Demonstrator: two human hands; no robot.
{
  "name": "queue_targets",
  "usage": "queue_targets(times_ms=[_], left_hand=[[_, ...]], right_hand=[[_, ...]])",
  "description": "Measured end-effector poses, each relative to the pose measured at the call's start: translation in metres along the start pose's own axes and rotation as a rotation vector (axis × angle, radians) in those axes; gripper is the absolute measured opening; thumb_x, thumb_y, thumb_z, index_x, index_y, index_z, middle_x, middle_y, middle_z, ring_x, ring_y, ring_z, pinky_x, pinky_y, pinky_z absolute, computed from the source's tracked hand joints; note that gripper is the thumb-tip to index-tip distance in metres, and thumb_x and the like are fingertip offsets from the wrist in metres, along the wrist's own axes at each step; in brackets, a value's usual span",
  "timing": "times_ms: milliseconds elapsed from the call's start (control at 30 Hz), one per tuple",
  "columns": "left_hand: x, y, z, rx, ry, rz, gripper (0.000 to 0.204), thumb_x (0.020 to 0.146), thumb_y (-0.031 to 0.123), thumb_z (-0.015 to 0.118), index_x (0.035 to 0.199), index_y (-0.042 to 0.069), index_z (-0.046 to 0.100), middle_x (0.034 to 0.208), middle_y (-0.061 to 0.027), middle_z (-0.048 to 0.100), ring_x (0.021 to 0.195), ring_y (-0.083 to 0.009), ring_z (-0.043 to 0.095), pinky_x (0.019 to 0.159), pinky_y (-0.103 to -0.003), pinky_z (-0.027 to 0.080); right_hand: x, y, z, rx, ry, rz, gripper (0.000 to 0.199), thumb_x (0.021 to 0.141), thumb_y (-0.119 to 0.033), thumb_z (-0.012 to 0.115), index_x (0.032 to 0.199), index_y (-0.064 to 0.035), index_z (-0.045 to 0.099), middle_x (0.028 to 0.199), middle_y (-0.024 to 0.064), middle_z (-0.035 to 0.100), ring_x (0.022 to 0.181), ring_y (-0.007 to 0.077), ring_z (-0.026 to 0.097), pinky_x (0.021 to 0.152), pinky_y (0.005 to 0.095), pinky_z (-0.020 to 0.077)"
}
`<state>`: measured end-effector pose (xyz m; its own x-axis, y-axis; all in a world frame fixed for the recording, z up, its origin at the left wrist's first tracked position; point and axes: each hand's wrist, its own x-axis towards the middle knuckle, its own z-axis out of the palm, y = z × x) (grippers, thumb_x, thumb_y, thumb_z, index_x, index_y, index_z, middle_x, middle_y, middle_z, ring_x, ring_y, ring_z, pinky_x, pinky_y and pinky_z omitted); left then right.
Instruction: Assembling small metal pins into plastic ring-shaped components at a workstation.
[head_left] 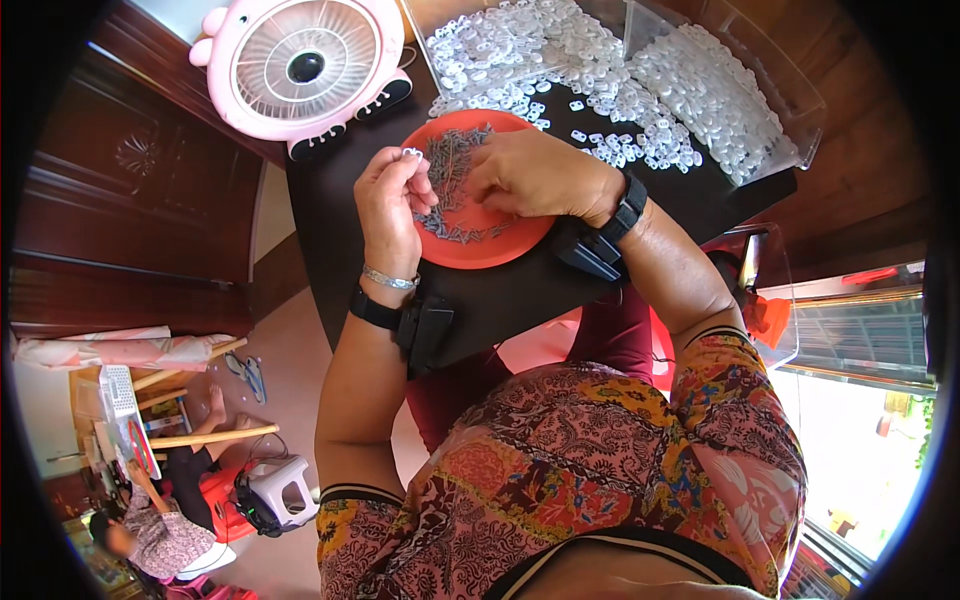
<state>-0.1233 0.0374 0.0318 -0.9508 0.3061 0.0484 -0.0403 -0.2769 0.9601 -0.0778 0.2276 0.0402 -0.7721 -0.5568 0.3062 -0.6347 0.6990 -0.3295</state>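
My left hand (pixel 388 200) was raised over the left edge of the orange plate (pixel 520 247), with thumb and forefinger pinched shut on one small white clip (pixel 411 153) at the fingertips. My right hand (pixel 535 175) lay palm down on the plate, fingers curled onto the pile of small grey metal pieces (pixel 452 165) that covered the plate's far and left parts; whether those fingers held a piece I could not tell, as the fingertips were hidden. The plate sat on a dark table (pixel 520 290), near its left side. Beyond the plate, at the far right, a heap of white clips (pixel 600 90) was spread over the table, and a clear tray (pixel 770 110) at the right held more of them. A pink fan (pixel 300 65) stood at the far left corner of the table, just beyond the plate. Each wrist carried a black band (pixel 625 208), and the left wrist also bore a silver bracelet (pixel 388 280). Another person (pixel 165 520) sat on the floor at the lower left, well apart from the table.
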Motion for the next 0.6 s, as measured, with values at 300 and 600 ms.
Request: queue_targets(times_ms=[300,600], left_hand=[[-0.004,0.002,0.004,0.023,-0.036,-0.023,0.016,0.084,0.017,0.055,0.076,0.003,0.06,0.059,-0.0005,0.052,0.048,-0.0099,0.049,0.044,-0.02,0.035],[-0.013,0.004,0.011,0.042,-0.076,-0.014,0.016,0.087,0.018,0.053,0.081,0.004,0.059,0.062,-0.0002,0.051,0.051,-0.0096,0.05,0.046,-0.02,0.035]], right_hand=[[0.003,-0.015,0.019,-0.286,-0.107,0.072,0.013,0.078,-0.013,0.053,0.084,-0.0021,0.057,0.089,0.0099,0.061,0.088,0.0294,0.057,0.076,0.0378,0.0464],[0.009,-0.008,0.0,0.244,0.419,0.222,0.013,0.083,-0.005,0.057,0.095,-0.0001,0.059,0.083,0.0127,0.063,0.075,0.0267,0.062,0.066,0.0347,0.049]])
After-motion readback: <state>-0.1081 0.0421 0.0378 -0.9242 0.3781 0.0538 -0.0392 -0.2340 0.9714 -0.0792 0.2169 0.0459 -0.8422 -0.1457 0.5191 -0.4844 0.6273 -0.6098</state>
